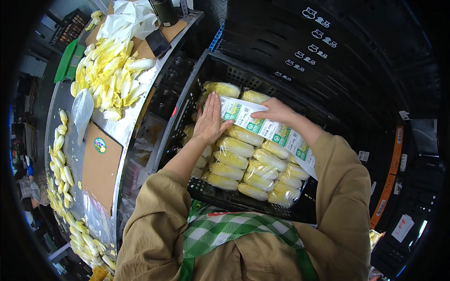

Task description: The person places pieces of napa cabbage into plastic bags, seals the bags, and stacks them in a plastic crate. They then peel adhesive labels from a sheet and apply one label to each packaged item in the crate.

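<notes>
A black plastic crate [165, 140] in front of me holds rows of small napa cabbages [233, 145] in clear plastic packs. A strip of printed labels [262, 126] on backing lies diagonally over the packs, from my left fingertips to my right sleeve. My left hand [211, 121] is laid flat with its fingers extended at the strip's left end, over a pack. My right hand [276, 110] pinches the raised white upper edge of the strip between thumb and fingers. Part of the strip's lower end is hidden near my right forearm.
On the left, a metal table [79, 175] carries loose cabbage leaves [109, 73], small peeled cabbages [61, 158], a cardboard sheet [102, 165], white plastic bags [130, 19] and a phone [157, 43]. Black crates [267, 38] stand behind and right. Another person [30, 189] is at far left.
</notes>
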The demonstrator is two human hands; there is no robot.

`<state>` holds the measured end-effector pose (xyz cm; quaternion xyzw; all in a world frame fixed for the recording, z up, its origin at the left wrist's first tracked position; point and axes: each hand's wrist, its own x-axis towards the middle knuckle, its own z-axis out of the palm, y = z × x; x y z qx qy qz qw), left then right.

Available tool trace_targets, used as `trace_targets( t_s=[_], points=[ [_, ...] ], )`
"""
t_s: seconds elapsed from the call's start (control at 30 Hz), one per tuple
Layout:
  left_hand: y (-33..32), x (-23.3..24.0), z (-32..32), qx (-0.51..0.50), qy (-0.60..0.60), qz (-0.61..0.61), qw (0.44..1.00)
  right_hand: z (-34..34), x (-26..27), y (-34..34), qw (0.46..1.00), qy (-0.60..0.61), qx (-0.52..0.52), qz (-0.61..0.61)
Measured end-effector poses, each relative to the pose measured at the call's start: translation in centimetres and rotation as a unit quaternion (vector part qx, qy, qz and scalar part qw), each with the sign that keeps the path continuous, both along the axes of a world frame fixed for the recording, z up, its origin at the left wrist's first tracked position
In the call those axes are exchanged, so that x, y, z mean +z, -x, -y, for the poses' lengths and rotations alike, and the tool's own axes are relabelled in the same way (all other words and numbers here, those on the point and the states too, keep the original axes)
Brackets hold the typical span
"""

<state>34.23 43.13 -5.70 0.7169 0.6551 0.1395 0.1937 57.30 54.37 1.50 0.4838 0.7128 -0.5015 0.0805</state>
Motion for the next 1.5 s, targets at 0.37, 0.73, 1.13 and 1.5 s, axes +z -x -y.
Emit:
trace_targets(
  t_s=[0.37, 0.73, 1.13, 1.5],
  points=[
    [-1.2, 0.0, -0.4, 0.043, 0.002, -0.054, 0.998, 0.3, 2.0, -3.7, 0.995, 0.096, -0.025, -0.016],
    [-1.7, -0.2, -0.2, 0.067, -0.005, -0.054, 0.996, 2.2, 5.6, -5.3, 0.992, 0.081, -0.042, 0.088],
    [-2.5, -0.7, -0.8, 0.124, -0.052, 0.17, 0.976, 3.3, 10.1, -12.4, 0.991, 0.085, -0.099, 0.01],
    [-7.9, 8.0, 0.9, 0.148, 0.217, 0.749, 0.609, 4.8, 12.6, -15.0, 0.975, 0.03, 0.076, 0.208]
  ],
)
